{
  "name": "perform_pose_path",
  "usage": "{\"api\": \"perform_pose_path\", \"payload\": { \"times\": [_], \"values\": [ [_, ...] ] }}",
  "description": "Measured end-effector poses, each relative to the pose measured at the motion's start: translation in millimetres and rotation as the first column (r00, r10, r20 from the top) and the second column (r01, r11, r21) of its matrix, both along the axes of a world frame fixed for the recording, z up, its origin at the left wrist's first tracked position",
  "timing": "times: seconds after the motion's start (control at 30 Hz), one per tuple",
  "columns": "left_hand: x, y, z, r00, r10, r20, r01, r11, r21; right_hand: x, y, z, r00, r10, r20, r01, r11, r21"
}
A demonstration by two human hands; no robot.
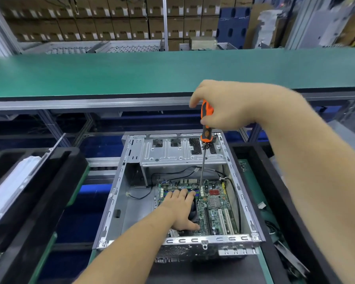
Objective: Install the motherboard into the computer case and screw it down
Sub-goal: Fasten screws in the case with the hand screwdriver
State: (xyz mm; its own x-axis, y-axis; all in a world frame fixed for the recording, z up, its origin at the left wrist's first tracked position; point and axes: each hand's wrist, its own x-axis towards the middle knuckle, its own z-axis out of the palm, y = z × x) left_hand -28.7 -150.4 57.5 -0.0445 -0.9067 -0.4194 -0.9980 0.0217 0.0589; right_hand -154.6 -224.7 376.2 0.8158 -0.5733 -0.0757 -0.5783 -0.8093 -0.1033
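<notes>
Looking down past our forearms, we saw the open computer case (119, 193) lying on its side on the bench, its silver rear rim nearest us and its drive cage (180, 150) at the far end. Inside it, the green motherboard (215, 203) lay flat on the case floor, toward the right wall, with two white expansion slots (225, 220) near our edge and a small finned heatsink (214, 200) beyond them. Our left hand (179, 208) rested palm down on the board's left part, over a black fan (194, 212), fingers straight and slightly spread, gripping nothing. Just to the right of those fingertips, the tip of a long screwdriver (206, 128) met the board; whether a screw sat under it we could not tell. The steel shaft rose nearly upright, tilting a little right, to an orange and black handle. Our right hand (223, 105) was wrapped round the top of that handle, thumb and fingers curled on it, well above the case. Black cables (172, 174) ran along the case floor behind the board. To the left stood a black foam tray (55, 181) holding a leaning metal panel (14, 191). Beyond the case ran a green conveyor belt (131, 72), and far behind it stood stacked cardboard boxes (103, 19).
</notes>
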Motion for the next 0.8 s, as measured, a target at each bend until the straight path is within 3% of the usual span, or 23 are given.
{"api": "perform_pose_path", "payload": {
  "times": [0.1, 0.2, 0.33, 0.47, 0.53, 0.6, 0.67, 0.73, 0.8],
  "values": [
    [0, -1, -2, 1.000, 0.005, -0.007, -0.005, 1.000, 0.002, 4, -5, 8, 0.990, -0.099, -0.099, 0.097, 0.995, -0.022],
    [0, -1, -2, 1.000, 0.003, 0.004, -0.003, 1.000, 0.003, 8, -5, 3, 0.987, -0.125, -0.105, 0.104, 0.977, -0.186],
    [0, -1, -1, 1.000, 0.004, 0.001, -0.004, 1.000, 0.007, 5, -5, 6, 0.995, -0.057, -0.085, 0.061, 0.997, 0.048],
    [0, -1, -1, 1.000, 0.006, 0.001, -0.006, 1.000, 0.009, 12, -7, 6, 0.988, -0.051, -0.147, 0.034, 0.993, -0.115],
    [-1, -1, 0, 1.000, 0.007, 0.005, -0.007, 1.000, 0.005, 10, -7, 7, 0.990, 0.019, -0.139, -0.022, 1.000, -0.022],
    [-1, -1, 1, 1.000, 0.006, 0.003, -0.006, 1.000, 0.006, 10, -5, 7, 0.992, -0.034, -0.121, 0.037, 0.999, 0.017],
    [-1, -1, 1, 1.000, 0.010, -0.001, -0.010, 1.000, 0.010, 12, -5, 6, 0.990, -0.092, -0.105, 0.087, 0.995, -0.046],
    [-1, -1, 1, 1.000, 0.010, 0.004, -0.010, 1.000, 0.016, 13, -5, 1, 0.995, -0.011, -0.096, -0.001, 0.993, -0.121],
    [-1, -1, 1, 1.000, 0.012, 0.001, -0.012, 1.000, 0.018, 11, -4, 0, 0.997, 0.075, -0.005, -0.075, 0.997, 0.025]
  ]
}}
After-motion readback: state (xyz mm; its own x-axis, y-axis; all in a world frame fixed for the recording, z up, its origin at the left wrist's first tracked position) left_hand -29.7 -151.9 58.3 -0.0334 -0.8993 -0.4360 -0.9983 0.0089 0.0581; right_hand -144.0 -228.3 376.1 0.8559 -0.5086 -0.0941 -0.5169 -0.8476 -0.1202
